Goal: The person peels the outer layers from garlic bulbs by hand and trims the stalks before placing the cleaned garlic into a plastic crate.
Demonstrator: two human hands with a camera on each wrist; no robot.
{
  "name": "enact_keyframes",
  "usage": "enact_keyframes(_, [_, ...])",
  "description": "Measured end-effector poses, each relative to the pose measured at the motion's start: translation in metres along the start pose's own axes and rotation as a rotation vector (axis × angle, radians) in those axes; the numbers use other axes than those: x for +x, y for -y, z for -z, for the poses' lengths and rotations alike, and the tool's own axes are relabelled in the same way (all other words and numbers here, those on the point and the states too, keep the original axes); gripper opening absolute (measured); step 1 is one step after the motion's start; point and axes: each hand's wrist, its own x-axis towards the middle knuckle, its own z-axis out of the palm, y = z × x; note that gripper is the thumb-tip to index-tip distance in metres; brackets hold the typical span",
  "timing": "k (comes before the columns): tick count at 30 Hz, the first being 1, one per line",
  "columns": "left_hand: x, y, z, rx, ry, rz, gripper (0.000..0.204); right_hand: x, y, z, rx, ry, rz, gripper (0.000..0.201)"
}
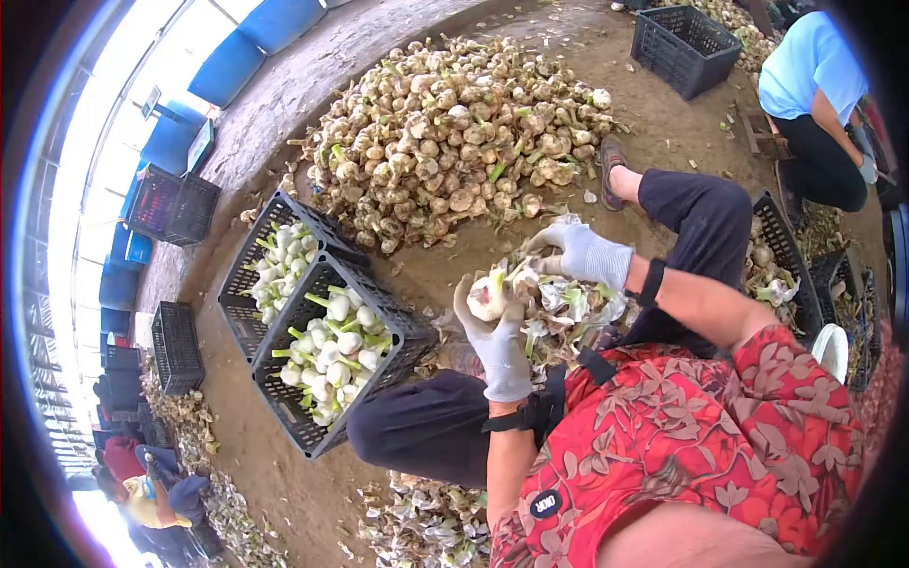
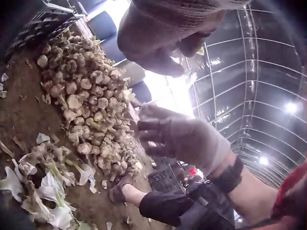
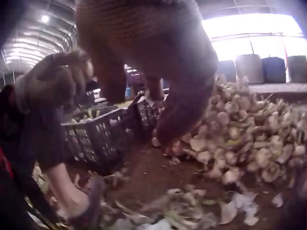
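The left hand (image 1: 502,352) grips the garlic bulb (image 1: 487,301); the right hand (image 1: 579,250) is just beside. Whether this one pinches something, I cannot tell.

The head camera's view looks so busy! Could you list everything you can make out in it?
Garlic bulb: one, white and pinkish, centre
Garlic heap: one, tan, top centre
Crates: at least six, black, two left of centre, others towards the edges
White garlic: many, white with green stems, in those two crates
Garlic skins: too many to count, whitish and green, centre and bottom
Blue containers: several, blue, upper left
Other people: at least two, light blue top upper right, yellow top lower left
Shirt: one, patterned red, lower right
Trousers: one pair, dark, around centre
Wrist straps: two, black, below the gloves
Left hand: one, pale grey glove, holding the bulb
Right hand: one, pale grey glove, beside the bulb; grip unclear
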Motion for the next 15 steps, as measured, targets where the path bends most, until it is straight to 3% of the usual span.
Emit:
enact_keyframes(3, [-0.008, -0.007, -0.006, 0.006, 0.075, 0.073, 0.068, -0.007, 0.022, -0.019, 0.707, 0.042, -0.146, 0.05])
enact_keyframes(6, [-0.01, -0.004, -0.012, 0.035, 0.063, 0.076, 0.066, -0.009, 0.051, -0.023, 0.497, -0.028, -0.093, 0.036])
enact_keyframes(9, [-0.002, 0.014, 0.001, 0.161, 0.086, -0.11, 0.064, -0.002, 0.056, -0.023, 0.463, -0.043, -0.142, 0.035])
enact_keyframes(12, [0.0, 0.022, 0.008, 0.128, 0.066, -0.086, 0.063, 0.002, 0.05, -0.022, 0.594, 0.03, -0.161, 0.035])
enact_keyframes(15, [-0.003, 0.015, 0.012, -0.026, 0.172, -0.01, 0.061, 0.001, 0.046, -0.018, 0.811, 0.124, -0.235, 0.032])
